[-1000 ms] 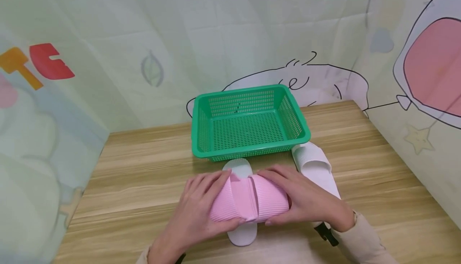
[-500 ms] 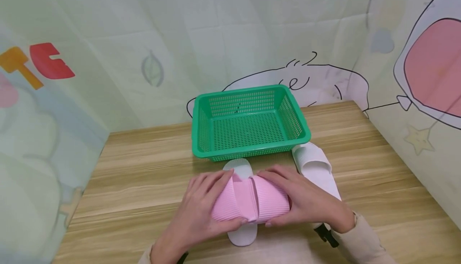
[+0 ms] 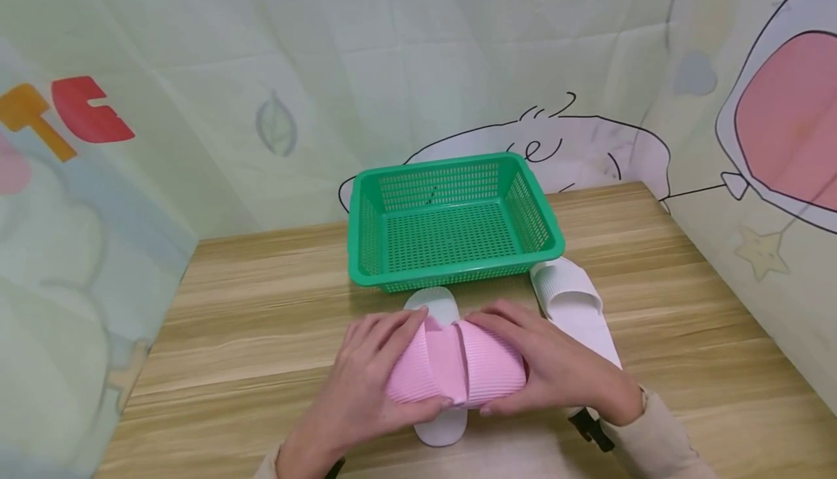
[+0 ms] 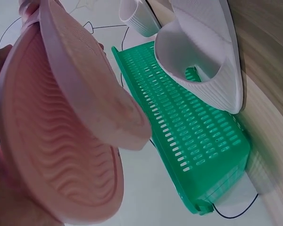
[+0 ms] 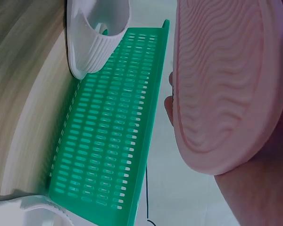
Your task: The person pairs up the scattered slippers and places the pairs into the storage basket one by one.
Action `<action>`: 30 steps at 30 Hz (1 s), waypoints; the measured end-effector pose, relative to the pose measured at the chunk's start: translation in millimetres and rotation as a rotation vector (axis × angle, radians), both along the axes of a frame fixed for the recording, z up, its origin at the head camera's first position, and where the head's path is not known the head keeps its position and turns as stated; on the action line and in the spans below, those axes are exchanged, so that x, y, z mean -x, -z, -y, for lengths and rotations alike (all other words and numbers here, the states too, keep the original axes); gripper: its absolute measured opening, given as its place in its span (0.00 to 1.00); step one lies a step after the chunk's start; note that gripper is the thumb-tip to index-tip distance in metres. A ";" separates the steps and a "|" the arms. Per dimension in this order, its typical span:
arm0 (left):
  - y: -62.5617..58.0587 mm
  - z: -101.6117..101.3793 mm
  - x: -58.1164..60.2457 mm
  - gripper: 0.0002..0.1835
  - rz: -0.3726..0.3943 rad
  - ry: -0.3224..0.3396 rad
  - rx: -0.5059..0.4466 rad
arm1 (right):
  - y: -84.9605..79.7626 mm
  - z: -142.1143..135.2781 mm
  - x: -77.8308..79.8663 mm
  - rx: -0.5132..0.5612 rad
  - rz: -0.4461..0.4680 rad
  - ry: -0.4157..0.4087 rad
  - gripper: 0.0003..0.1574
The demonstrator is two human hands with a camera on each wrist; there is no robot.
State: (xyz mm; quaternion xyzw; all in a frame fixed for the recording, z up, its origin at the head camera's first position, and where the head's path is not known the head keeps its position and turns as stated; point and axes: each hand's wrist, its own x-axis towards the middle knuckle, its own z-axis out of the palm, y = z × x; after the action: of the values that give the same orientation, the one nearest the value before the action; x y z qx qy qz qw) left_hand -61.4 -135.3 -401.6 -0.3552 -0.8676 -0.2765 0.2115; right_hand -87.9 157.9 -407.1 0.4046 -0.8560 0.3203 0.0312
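Observation:
Both hands grip a pair of pink slippers in the head view, pushed together with their ribbed straps facing each other. My left hand (image 3: 366, 381) has its fingers and thumb round the left pink slipper (image 3: 410, 370). Round the right pink slipper (image 3: 495, 366) curl the fingers of my right hand (image 3: 556, 363). Wavy tread shows on the pink sole (image 4: 61, 136) in the left wrist view and on the other sole (image 5: 221, 80) in the right wrist view. Behind the pair, partly hidden by it, a white slipper (image 3: 439, 429) lies on the table.
An empty green basket (image 3: 458, 270) with perforated sides stands at the back of the wooden table (image 3: 261, 297). A second white slipper (image 3: 578, 319) lies at the basket's front right corner, partly under my right forearm. Printed cloth (image 3: 314, 86) surrounds the table.
My left hand has shifted very slightly to the right with its pink slipper. The right hand, the white slippers and the basket stay in place.

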 end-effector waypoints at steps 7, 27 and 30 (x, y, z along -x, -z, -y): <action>3.1 -4.4 -0.9 0.51 -0.078 0.035 -0.022 | 1.4 3.8 -1.7 -0.004 -0.024 -0.017 0.58; 1.6 -8.9 1.0 0.51 -0.107 0.002 0.002 | -3.1 1.6 -0.8 -0.084 -0.110 0.036 0.60; 1.6 -9.5 1.7 0.51 -0.114 0.000 0.017 | -4.8 2.1 -1.3 -0.106 -0.145 0.041 0.60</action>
State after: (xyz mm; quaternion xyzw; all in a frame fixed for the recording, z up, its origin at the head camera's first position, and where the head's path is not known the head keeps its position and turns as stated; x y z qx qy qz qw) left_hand -63.1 -125.8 -403.2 -0.3722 -0.8564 -0.2484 0.2576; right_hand -86.5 155.9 -402.4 0.4103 -0.8753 0.2437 0.0780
